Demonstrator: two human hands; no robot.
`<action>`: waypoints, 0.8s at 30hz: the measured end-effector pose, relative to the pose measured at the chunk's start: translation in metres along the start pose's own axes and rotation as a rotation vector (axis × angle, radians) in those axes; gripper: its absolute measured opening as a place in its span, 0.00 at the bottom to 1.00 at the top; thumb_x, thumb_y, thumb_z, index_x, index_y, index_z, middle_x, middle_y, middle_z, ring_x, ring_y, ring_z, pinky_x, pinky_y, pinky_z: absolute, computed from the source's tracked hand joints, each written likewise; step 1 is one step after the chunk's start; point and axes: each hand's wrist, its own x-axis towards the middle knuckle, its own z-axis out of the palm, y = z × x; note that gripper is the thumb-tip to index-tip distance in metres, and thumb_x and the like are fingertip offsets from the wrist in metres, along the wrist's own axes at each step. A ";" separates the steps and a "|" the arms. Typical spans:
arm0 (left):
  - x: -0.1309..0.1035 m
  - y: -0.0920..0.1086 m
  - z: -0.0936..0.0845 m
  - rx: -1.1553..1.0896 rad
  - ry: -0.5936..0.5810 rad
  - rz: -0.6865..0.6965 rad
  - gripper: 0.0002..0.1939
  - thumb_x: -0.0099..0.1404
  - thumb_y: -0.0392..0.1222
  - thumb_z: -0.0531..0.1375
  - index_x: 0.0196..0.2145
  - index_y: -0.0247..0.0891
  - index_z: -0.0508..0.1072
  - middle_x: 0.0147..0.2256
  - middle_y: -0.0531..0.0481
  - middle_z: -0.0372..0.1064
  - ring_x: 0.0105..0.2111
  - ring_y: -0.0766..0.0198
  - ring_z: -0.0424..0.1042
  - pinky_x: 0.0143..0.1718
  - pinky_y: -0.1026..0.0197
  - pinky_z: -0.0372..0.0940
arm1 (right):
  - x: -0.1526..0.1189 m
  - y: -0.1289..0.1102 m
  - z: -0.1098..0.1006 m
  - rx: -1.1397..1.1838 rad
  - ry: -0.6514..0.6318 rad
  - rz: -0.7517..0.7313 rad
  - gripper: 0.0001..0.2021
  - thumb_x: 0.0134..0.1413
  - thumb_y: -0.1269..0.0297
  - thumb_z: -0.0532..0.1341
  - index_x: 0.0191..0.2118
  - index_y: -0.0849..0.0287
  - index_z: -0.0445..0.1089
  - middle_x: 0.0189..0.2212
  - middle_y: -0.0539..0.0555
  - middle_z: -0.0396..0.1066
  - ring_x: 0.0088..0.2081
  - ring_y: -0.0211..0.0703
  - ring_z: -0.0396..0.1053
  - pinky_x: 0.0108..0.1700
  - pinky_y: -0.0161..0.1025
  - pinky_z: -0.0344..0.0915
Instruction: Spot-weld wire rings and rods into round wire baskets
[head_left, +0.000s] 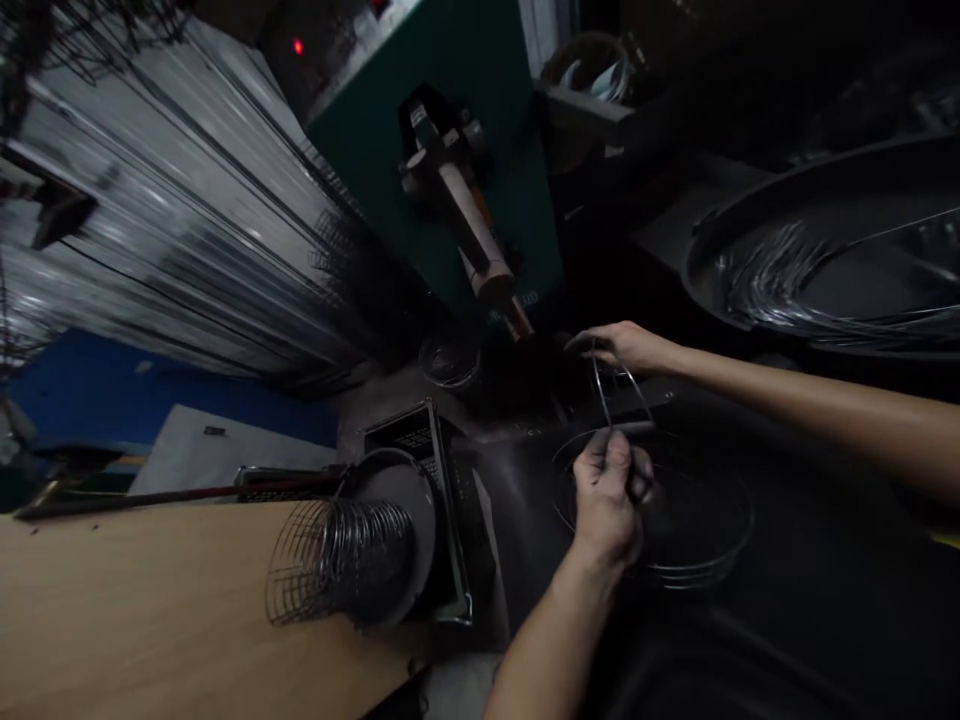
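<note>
My left hand (pixel 611 495) is closed in a fist on a thin metal wire (pixel 602 390), at the middle right. Above it, my right hand (pixel 626 345) reaches in from the right, its fingers pinched round the upper part of that wire, which bends down toward the left hand. Large thin wire rings (pixel 694 578) hang beside and below the left hand, over a dark surface. Up and to the left of the hands, a cylindrical machine part (pixel 476 230) points down from a green machine panel (pixel 517 120).
A round basin (pixel 694 270) with shiny wire pieces is at the right. Lower left, a wire coil (pixel 345 550) lies by a grey disc and a black crate (pixel 450 540), on a wooden board (pixel 150 600). Long metal rods (pixel 195 200) fill the upper left.
</note>
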 end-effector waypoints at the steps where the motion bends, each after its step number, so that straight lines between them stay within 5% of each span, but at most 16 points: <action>1: 0.004 0.002 -0.004 0.009 -0.015 0.009 0.24 0.57 0.58 0.64 0.39 0.33 0.73 0.27 0.48 0.64 0.23 0.71 0.59 0.26 0.67 0.56 | 0.005 0.003 0.001 -0.033 -0.007 -0.056 0.11 0.52 0.69 0.59 0.42 0.58 0.75 0.39 0.51 0.73 0.40 0.39 0.70 0.46 0.33 0.63; 4: 0.012 0.011 -0.016 -0.030 -0.207 -0.073 0.28 0.59 0.63 0.59 0.49 0.40 0.70 0.41 0.43 0.66 0.32 0.64 0.65 0.36 0.61 0.60 | 0.017 0.008 0.001 -0.170 -0.036 -0.138 0.12 0.54 0.69 0.58 0.43 0.57 0.75 0.44 0.53 0.72 0.45 0.41 0.69 0.49 0.35 0.63; 6: 0.016 0.015 -0.022 -0.105 -0.295 -0.167 0.31 0.61 0.65 0.55 0.55 0.46 0.63 0.35 0.47 0.65 0.25 0.68 0.59 0.31 0.62 0.59 | 0.020 0.007 -0.002 -0.241 -0.046 -0.114 0.13 0.55 0.68 0.59 0.46 0.58 0.75 0.45 0.55 0.71 0.45 0.43 0.69 0.49 0.37 0.63; 9: 0.025 0.018 -0.026 -0.097 -0.264 -0.201 0.32 0.61 0.64 0.56 0.57 0.45 0.62 0.25 0.54 0.54 0.20 0.71 0.48 0.25 0.67 0.52 | 0.015 -0.006 -0.010 -0.283 -0.015 -0.188 0.17 0.55 0.66 0.60 0.51 0.58 0.72 0.45 0.56 0.70 0.44 0.44 0.69 0.47 0.38 0.64; 14: 0.038 0.031 -0.040 0.086 -0.115 -0.108 0.26 0.58 0.56 0.64 0.46 0.33 0.72 0.19 0.57 0.43 0.18 0.74 0.44 0.20 0.70 0.44 | -0.010 -0.047 -0.026 -0.487 -0.029 -0.427 0.23 0.53 0.73 0.58 0.55 0.47 0.68 0.48 0.53 0.68 0.44 0.46 0.68 0.46 0.45 0.64; 17: 0.039 0.042 -0.046 0.184 -0.169 -0.086 0.24 0.59 0.56 0.63 0.44 0.32 0.73 0.17 0.58 0.43 0.16 0.75 0.43 0.18 0.71 0.44 | -0.031 -0.057 -0.023 -0.495 0.011 -0.392 0.28 0.52 0.75 0.57 0.60 0.51 0.63 0.54 0.53 0.63 0.54 0.51 0.62 0.55 0.51 0.58; 21: 0.041 0.046 -0.043 0.291 -0.364 -0.153 0.23 0.60 0.54 0.62 0.44 0.31 0.72 0.19 0.54 0.59 0.16 0.71 0.58 0.19 0.69 0.55 | -0.075 -0.053 -0.006 -0.432 0.131 -0.226 0.32 0.55 0.73 0.52 0.66 0.62 0.50 0.62 0.59 0.51 0.59 0.55 0.56 0.59 0.52 0.55; 24: 0.047 0.047 -0.042 0.286 -0.363 -0.115 0.21 0.58 0.52 0.64 0.41 0.32 0.72 0.22 0.52 0.65 0.21 0.67 0.66 0.26 0.66 0.63 | -0.112 -0.055 0.011 -0.159 0.090 0.041 0.24 0.59 0.60 0.50 0.58 0.63 0.64 0.53 0.61 0.65 0.50 0.53 0.66 0.54 0.49 0.62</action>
